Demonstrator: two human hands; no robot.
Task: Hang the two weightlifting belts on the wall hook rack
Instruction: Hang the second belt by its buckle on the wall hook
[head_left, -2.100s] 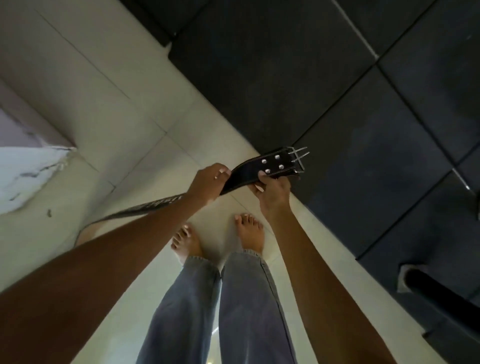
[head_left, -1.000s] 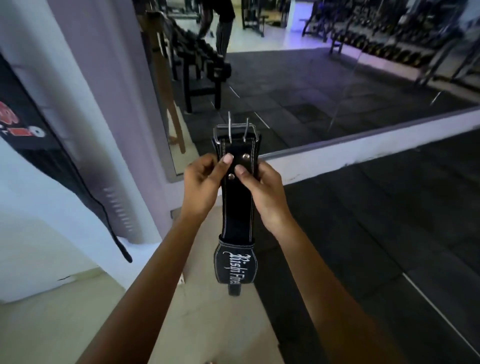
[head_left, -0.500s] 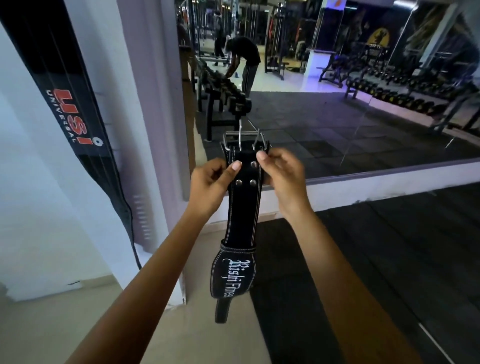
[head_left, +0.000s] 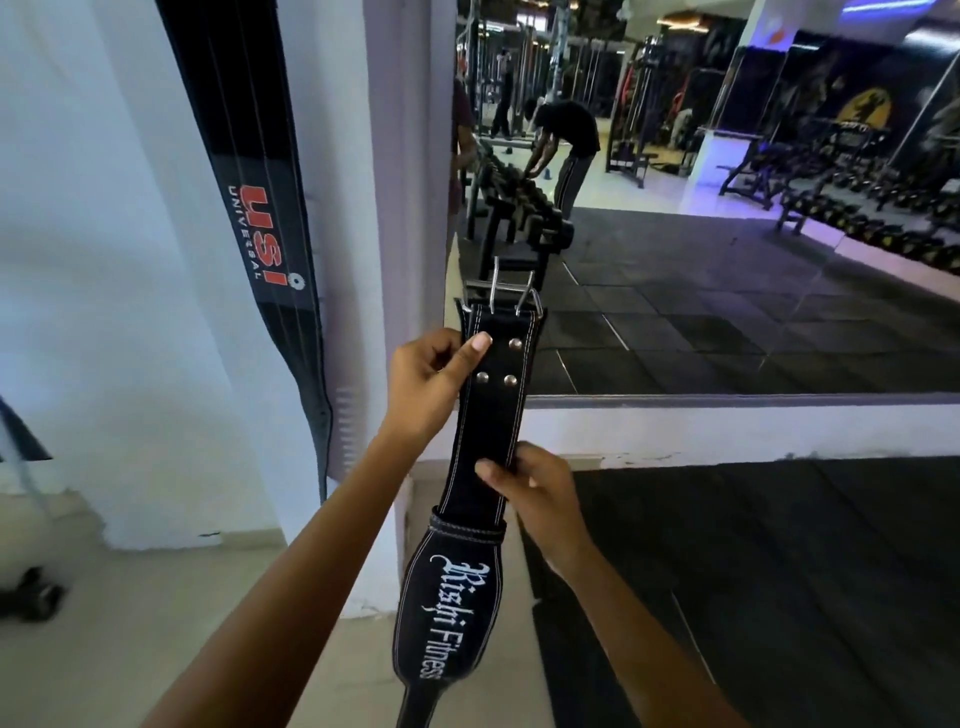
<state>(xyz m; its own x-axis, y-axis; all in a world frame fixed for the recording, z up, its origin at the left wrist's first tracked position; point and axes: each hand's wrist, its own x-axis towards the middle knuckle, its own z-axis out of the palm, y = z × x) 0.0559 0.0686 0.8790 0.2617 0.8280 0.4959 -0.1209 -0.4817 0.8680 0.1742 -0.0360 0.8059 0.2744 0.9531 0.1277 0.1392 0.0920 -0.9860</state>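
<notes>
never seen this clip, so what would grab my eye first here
A black weightlifting belt held upright at centre, steel buckle on top, the left hand pinching it by the rivets and the right hand lower down. A second black belt with red lettering hangs on the white wall to the left; a big mirror fills the right.

Belt (head_left: 493, 410): matt black suede w/ white stitching, shiny metal buckle (head_left: 501, 296) & rivets.

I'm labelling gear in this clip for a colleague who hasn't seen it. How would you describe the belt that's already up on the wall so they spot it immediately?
Start at the white wall left of the big mirror. A long black belt hangs slanted along it, beside the mirror's pale frame. Its red "USI" lettering sets it apart from the belt gripped in both hands, which carries white script.
</notes>
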